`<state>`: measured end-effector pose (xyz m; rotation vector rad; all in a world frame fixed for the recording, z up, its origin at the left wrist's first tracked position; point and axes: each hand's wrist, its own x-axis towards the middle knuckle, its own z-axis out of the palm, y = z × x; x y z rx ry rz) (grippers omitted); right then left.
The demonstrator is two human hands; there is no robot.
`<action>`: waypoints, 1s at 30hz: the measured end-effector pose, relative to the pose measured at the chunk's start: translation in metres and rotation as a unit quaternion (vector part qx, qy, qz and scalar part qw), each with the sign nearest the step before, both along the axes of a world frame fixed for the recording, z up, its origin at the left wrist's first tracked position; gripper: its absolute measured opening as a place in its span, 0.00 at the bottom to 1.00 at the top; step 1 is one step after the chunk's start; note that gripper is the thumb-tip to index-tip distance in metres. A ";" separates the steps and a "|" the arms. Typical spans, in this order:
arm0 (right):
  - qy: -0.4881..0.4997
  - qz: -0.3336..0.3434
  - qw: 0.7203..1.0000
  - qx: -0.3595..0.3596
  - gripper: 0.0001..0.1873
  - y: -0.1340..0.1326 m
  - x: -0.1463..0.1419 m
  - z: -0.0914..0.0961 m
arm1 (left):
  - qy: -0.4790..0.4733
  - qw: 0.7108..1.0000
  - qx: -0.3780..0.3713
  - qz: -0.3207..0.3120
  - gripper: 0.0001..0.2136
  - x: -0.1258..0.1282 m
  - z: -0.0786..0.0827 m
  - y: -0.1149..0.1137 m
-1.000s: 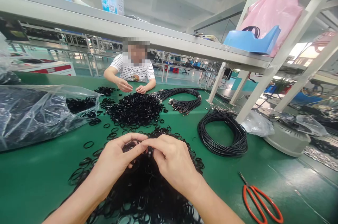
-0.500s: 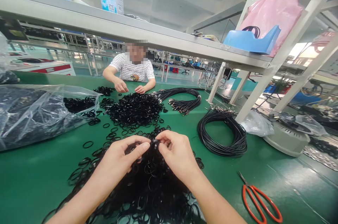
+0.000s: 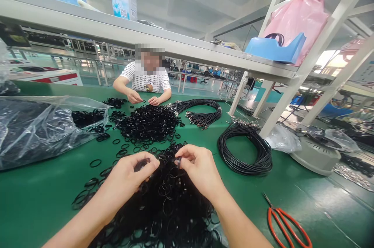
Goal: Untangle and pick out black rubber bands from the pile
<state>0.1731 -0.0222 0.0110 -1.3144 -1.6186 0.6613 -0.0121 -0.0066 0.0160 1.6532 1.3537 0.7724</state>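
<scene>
A large heap of thin black rings [image 3: 166, 209] lies on the green table in front of me. Above its far part, my left hand [image 3: 131, 172] is closed with thumb and forefinger pinched together; dark rings show in the curl of its fingers, partly hidden. A short gap to the right, my right hand [image 3: 201, 170] pinches a small black ring [image 3: 179, 162] between thumb and fingertips. The hands do not touch each other.
Across the table, a co-worker [image 3: 150, 82] handles rings at a second black pile [image 3: 149, 121]. A clear plastic bag [image 3: 52, 135] lies left. Coiled black cables [image 3: 245, 146], another cable bundle [image 3: 204, 113] and red-handled scissors [image 3: 284, 220] lie right. A shelf [image 3: 175, 41] crosses overhead.
My hands were together at the fingertips over a black ring and have moved apart. The left went slightly left, and the ring stays in my right hand.
</scene>
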 end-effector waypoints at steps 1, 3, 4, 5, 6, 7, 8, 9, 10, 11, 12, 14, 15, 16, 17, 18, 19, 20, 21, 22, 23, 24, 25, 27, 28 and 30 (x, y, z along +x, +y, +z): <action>0.012 0.005 1.000 -0.004 0.10 0.001 0.001 0.000 | -0.003 1.000 -0.003 0.002 0.18 -0.001 -0.002 0.002; 0.021 0.012 1.000 -0.007 0.10 0.003 0.003 -0.002 | -0.003 1.000 -0.011 -0.002 0.18 -0.001 -0.003 0.004; 0.023 0.015 1.000 -0.008 0.11 0.003 0.003 -0.002 | -0.002 1.000 -0.013 -0.006 0.19 0.000 -0.003 0.004; 0.023 0.018 1.000 -0.009 0.11 0.003 0.003 -0.002 | -0.002 1.000 -0.014 -0.010 0.20 0.002 -0.003 0.003; 0.022 0.021 0.999 -0.010 0.11 0.003 0.002 -0.002 | -0.004 1.000 -0.015 -0.014 0.21 0.003 -0.002 0.002; 0.020 0.021 1.000 -0.010 0.11 0.002 0.001 -0.002 | -0.007 1.000 -0.015 -0.017 0.22 0.004 0.000 0.001; 0.015 0.019 1.000 -0.009 0.11 0.002 0.000 -0.002 | -0.010 1.000 -0.016 -0.020 0.22 0.006 0.001 0.000; 0.007 0.014 1.000 -0.007 0.10 0.001 -0.002 -0.001 | -0.013 1.000 -0.018 -0.022 0.23 0.006 0.001 -0.002; -0.002 0.006 1.000 -0.005 0.09 0.000 -0.003 0.000 | -0.017 0.999 -0.019 -0.021 0.23 0.007 0.002 -0.003; -0.012 -0.002 1.000 -0.003 0.08 -0.001 -0.004 0.001 | -0.020 1.000 -0.017 -0.017 0.23 0.007 0.002 -0.004; -0.021 -0.012 1.000 -0.002 0.07 -0.002 -0.006 0.001 | -0.024 1.000 -0.010 -0.011 0.22 0.007 0.001 -0.004; -0.037 -0.029 0.999 0.001 0.06 -0.003 -0.008 0.002 | -0.029 1.000 0.011 -0.001 0.20 0.007 -0.001 -0.005; -0.045 -0.035 0.998 0.004 0.06 -0.003 -0.008 0.002 | -0.028 0.999 0.021 -0.001 0.19 0.007 -0.002 -0.006; -0.052 -0.039 0.998 0.008 0.07 -0.004 -0.009 0.002 | -0.024 0.999 0.023 -0.005 0.18 0.007 -0.003 -0.006; -0.059 -0.042 0.997 0.012 0.07 -0.004 -0.009 0.002 | -0.016 1.000 0.019 -0.011 0.17 0.008 -0.004 -0.007; -0.067 -0.044 0.997 0.017 0.07 -0.005 -0.010 0.001 | -0.008 1.000 0.012 -0.018 0.17 0.009 -0.005 -0.007; -0.075 -0.044 0.996 0.023 0.07 -0.006 -0.011 0.001 | 0.000 1.000 0.005 -0.024 0.18 0.010 -0.005 -0.008; -0.084 -0.045 0.995 0.027 0.08 -0.006 -0.011 0.000 | 0.006 1.000 -0.001 -0.030 0.18 0.011 -0.005 -0.009; -0.094 -0.045 0.994 0.031 0.09 -0.007 -0.012 0.000 | 0.011 0.999 -0.004 -0.034 0.18 0.013 -0.005 -0.011; -0.104 -0.046 0.993 0.034 0.09 -0.008 -0.013 -0.001 | 0.014 0.999 -0.004 -0.037 0.18 0.014 -0.005 -0.012; -0.114 -0.048 0.992 0.038 0.09 -0.009 -0.014 -0.001 | 0.015 0.999 -0.003 -0.038 0.17 0.015 -0.005 -0.012; -0.123 -0.049 0.990 0.041 0.10 -0.010 -0.014 -0.001 | 0.015 0.999 -0.001 -0.038 0.16 0.015 -0.005 -0.012; -0.129 -0.050 0.989 0.045 0.10 -0.010 -0.015 -0.001 | 0.014 0.999 0.001 -0.036 0.14 0.015 -0.005 -0.012; -0.139 -0.049 0.988 0.055 0.10 -0.010 -0.015 0.000 | 0.009 0.999 0.007 -0.030 0.11 0.014 -0.005 -0.011; -0.142 -0.050 0.987 0.059 0.10 -0.010 -0.014 0.001 | 0.008 1.000 0.011 -0.028 0.10 0.013 -0.004 -0.010; -0.150 -0.055 0.985 0.063 0.10 -0.009 -0.012 0.003 | 0.009 1.000 0.012 -0.023 0.10 0.011 -0.003 -0.008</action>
